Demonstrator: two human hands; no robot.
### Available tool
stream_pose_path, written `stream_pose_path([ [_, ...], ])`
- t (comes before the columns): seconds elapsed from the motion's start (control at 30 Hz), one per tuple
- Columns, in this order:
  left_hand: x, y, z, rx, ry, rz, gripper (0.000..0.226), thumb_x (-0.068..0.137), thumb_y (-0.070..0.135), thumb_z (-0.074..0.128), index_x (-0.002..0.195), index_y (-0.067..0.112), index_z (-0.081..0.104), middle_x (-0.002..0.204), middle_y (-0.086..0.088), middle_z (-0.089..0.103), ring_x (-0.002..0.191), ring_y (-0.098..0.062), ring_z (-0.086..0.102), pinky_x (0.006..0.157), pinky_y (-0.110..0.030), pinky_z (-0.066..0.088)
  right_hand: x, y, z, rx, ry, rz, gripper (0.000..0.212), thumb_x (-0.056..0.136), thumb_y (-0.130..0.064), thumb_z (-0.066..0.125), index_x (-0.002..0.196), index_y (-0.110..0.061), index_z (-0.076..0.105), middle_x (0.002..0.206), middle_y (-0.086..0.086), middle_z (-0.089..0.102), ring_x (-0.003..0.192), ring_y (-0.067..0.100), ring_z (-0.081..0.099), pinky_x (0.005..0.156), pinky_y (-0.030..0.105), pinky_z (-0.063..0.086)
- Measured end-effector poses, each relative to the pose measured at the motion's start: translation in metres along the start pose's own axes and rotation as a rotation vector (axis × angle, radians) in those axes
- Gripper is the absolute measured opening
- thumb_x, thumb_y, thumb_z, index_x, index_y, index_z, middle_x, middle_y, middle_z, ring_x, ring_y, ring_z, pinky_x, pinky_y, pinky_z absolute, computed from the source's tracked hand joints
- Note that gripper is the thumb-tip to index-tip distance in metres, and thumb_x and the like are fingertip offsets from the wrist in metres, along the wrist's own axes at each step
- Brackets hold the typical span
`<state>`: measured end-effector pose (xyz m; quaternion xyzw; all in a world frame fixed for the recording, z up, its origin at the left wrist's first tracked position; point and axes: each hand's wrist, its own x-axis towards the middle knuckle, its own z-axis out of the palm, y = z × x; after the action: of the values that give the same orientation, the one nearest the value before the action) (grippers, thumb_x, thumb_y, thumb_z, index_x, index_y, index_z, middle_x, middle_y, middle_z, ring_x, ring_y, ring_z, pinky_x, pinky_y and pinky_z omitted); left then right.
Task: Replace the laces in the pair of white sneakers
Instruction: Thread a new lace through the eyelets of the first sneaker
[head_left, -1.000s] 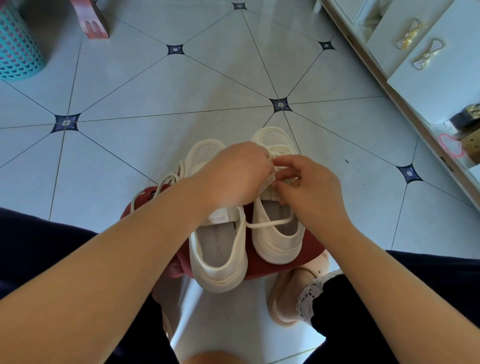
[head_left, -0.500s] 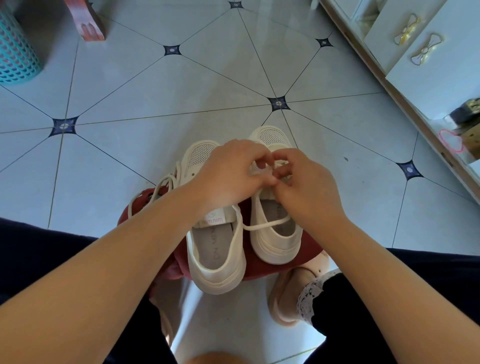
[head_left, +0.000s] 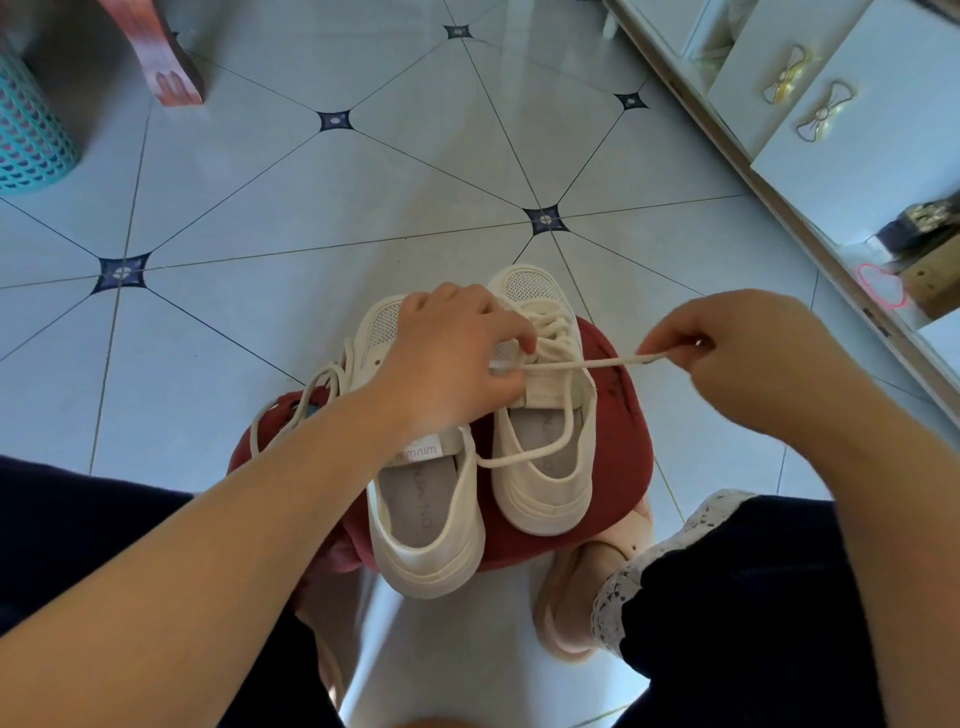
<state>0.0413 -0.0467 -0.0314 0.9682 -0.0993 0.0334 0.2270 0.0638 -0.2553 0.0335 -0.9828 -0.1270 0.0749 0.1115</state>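
Two white sneakers stand side by side on a low red stool, heels toward me. The left sneaker has loose lace loops hanging off its left side. The right sneaker has a cream lace threaded through its upper eyelets. My left hand rests over the fronts of both shoes and pinches the lace at the right sneaker's eyelet. Off to the right of that shoe, my right hand pinches the lace's free end, and the lace runs taut between the two hands.
A pale tiled floor surrounds the stool. A teal mesh basket stands at the far left, with a pink stool leg beside it. A white cabinet with bow handles runs along the right. My feet in pink slippers sit below the stool.
My right hand has moved away to the right, drawing a length of lace out of the right sneaker until it is taut. My left hand has stayed on the shoes.
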Motion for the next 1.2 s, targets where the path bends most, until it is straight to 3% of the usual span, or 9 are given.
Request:
stream_pose_path([
  [0.07,0.0,0.0,0.002,-0.007,0.005,0.006,0.023,0.074,0.035,0.056,0.096,0.037,0.064,0.093,0.014,0.042,0.095,-0.008,0.033,0.086,-0.025,0.014,0.001,-0.001,0.001,0.152,-0.012,-0.008,0.037,0.087,-0.006,0.052,0.071,-0.038,0.061,0.071,-0.013,0.057,0.063,0.008,0.054,0.053,0.019,0.038],
  [0.17,0.0,0.0,0.004,-0.045,0.005,-0.01,0.023,0.074,0.033,0.061,0.097,0.034,0.064,0.095,0.014,0.042,0.101,-0.011,0.038,0.083,-0.022,0.012,-0.001,-0.02,0.018,0.742,-0.069,-0.009,0.035,0.088,0.0,0.052,0.073,-0.03,0.064,0.085,0.005,0.068,0.077,0.021,0.061,0.079,0.041,0.051],
  [0.27,0.001,0.0,0.004,-0.037,0.01,-0.02,0.026,0.073,0.035,0.063,0.099,0.033,0.063,0.096,0.014,0.042,0.103,-0.014,0.041,0.08,-0.023,0.013,-0.002,-0.037,0.034,1.051,-0.174,-0.07,0.028,0.093,0.003,0.042,0.084,-0.014,0.063,0.094,0.007,0.069,0.093,0.022,0.064,0.093,0.036,0.049],
  [0.4,-0.001,0.003,0.002,-0.067,-0.011,-0.052,0.025,0.068,0.038,0.056,0.093,0.036,0.061,0.097,0.013,0.047,0.102,-0.014,0.042,0.084,-0.028,0.019,0.0,-0.034,0.025,1.524,-0.253,0.042,0.026,0.094,0.002,0.032,0.081,-0.008,0.052,0.052,-0.003,0.049,0.051,0.011,0.049,0.068,0.026,0.052],
  [0.6,0.001,0.006,0.002,-0.183,-0.074,-0.137,0.023,0.07,0.026,0.065,0.088,0.035,0.052,0.101,0.005,0.052,0.098,-0.016,0.047,0.09,-0.034,0.034,-0.005,-0.015,-0.01,1.731,-0.619,0.087,0.01,0.065,-0.009,0.055,0.073,-0.01,0.062,0.049,-0.005,0.042,0.036,0.002,0.023,0.045,0.019,0.047],
  [0.7,0.002,0.007,0.004,-0.317,-0.077,-0.215,0.032,0.069,0.021,0.068,0.094,0.025,0.049,0.097,0.005,0.051,0.089,-0.016,0.05,0.085,-0.037,0.043,-0.009,-0.016,-0.011,1.694,-0.753,0.083,0.013,0.06,-0.01,0.058,0.071,-0.011,0.066,0.049,-0.004,0.042,0.039,0.004,0.016,0.041,0.019,0.045],
  [0.93,0.002,0.007,0.007,-0.384,-0.108,-0.237,0.042,0.066,0.018,0.069,0.099,0.022,0.044,0.099,0.003,0.051,0.075,-0.005,0.046,0.061,-0.017,0.035,-0.012,-0.01,-0.015,1.797,-1.212,-0.065,0.014,0.089,0.001,0.049,0.099,-0.002,0.059,0.061,0.004,0.053,0.04,0.004,0.026,0.047,0.019,0.048],
  [1.03,0.003,0.004,0.005,-0.387,-0.103,-0.252,0.039,0.069,0.015,0.07,0.099,0.021,0.046,0.097,0.001,0.054,0.078,-0.012,0.051,0.066,-0.022,0.043,-0.016,-0.016,-0.001,1.278,-0.914,-0.009,0.018,0.089,-0.003,0.049,0.094,-0.011,0.064,0.057,0.003,0.055,0.035,0.006,0.042,0.044,0.02,0.045],
  [1.2,0.0,0.004,0.001,-0.405,-0.168,-0.196,0.031,0.072,0.014,0.068,0.097,0.022,0.052,0.079,0.007,0.058,0.073,-0.01,0.056,0.072,-0.027,0.047,-0.015,-0.03,0.027,0.605,-0.442,0.015,0.024,0.089,-0.004,0.048,0.09,-0.024,0.061,0.066,-0.007,0.066,0.06,0.004,0.065,0.056,0.019,0.053],
])
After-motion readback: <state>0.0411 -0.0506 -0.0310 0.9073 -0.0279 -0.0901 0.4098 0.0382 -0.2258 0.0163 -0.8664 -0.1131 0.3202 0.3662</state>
